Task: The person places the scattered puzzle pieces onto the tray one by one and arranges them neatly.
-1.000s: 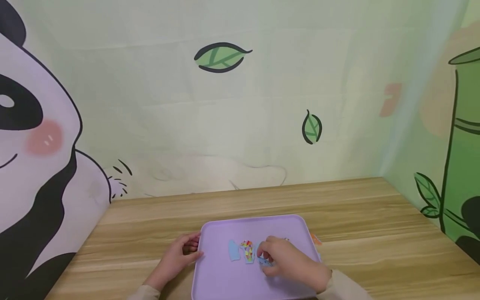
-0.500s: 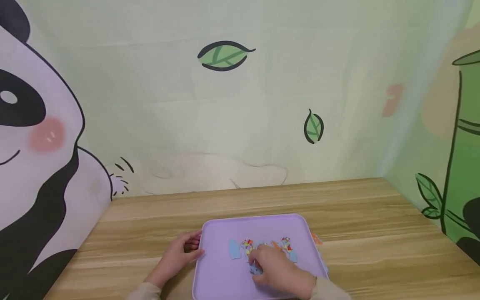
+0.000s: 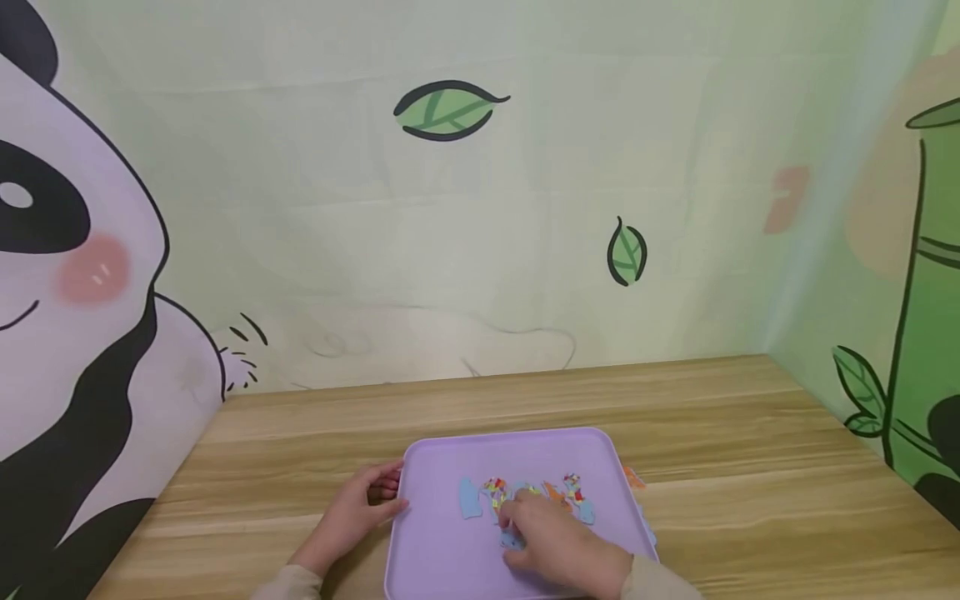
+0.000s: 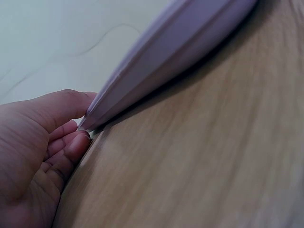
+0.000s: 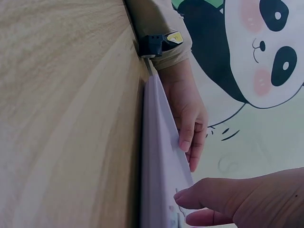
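A light purple tray [image 3: 442, 562] lies on the wooden table. My left hand [image 3: 352, 510] grips its left rim; in the left wrist view the thumb [image 4: 71, 104] lies along the rim and the fingers [image 4: 71, 151] curl beneath it. Over the tray's middle, my right hand [image 3: 558, 537] pinches a light blue puzzle piece [image 3: 512, 539] between thumb and fingers, low against the tray; the palm hides part of it. Behind that hand runs a row of puzzle pieces: a plain blue one [image 3: 469, 498], a multicoloured one [image 3: 495, 487], an orange one [image 3: 557, 495] and a colourful one [image 3: 574, 485].
Beside the tray's right edge, an orange piece [image 3: 633, 477] and a blue piece [image 3: 649, 529] show on the wooden table [image 3: 750, 467]. A cloth backdrop [image 3: 510, 250] with a panda and leaves stands behind and at both sides.
My right hand has moved left and nearer with the blue piece, uncovering the orange and colourful pieces at the right of the row. The left hand keeps its hold on the rim.
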Action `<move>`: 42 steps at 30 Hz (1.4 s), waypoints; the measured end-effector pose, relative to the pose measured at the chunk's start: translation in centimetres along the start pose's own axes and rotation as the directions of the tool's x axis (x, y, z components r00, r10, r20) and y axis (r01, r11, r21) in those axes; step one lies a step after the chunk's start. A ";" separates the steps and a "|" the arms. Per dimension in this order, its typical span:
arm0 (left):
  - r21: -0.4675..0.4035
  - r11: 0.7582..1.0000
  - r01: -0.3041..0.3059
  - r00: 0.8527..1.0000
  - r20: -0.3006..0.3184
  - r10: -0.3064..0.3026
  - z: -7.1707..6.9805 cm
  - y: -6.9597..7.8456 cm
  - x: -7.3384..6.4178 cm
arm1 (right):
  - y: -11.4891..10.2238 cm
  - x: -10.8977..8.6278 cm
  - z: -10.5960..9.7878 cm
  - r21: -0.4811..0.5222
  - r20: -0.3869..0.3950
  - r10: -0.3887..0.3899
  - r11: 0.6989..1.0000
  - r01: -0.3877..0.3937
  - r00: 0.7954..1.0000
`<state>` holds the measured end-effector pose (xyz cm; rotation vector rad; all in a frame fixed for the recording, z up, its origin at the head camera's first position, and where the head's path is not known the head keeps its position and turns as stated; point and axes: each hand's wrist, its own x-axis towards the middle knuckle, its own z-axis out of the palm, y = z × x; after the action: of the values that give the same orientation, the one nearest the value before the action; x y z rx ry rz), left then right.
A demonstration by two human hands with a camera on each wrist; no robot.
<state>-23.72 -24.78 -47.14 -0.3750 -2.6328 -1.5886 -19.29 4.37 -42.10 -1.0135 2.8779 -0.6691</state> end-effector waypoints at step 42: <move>-0.018 1.000 -0.003 1.000 -0.007 0.003 0.1 -0.2 -0.1 | 8.8 -2.3 -9.4 -0.021 -0.204 0.076 0.996 -0.082 0.976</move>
<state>-23.63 -24.83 -47.33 -0.3737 -2.6129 -1.6112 -24.14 15.58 -37.37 -0.8755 3.0920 -0.7702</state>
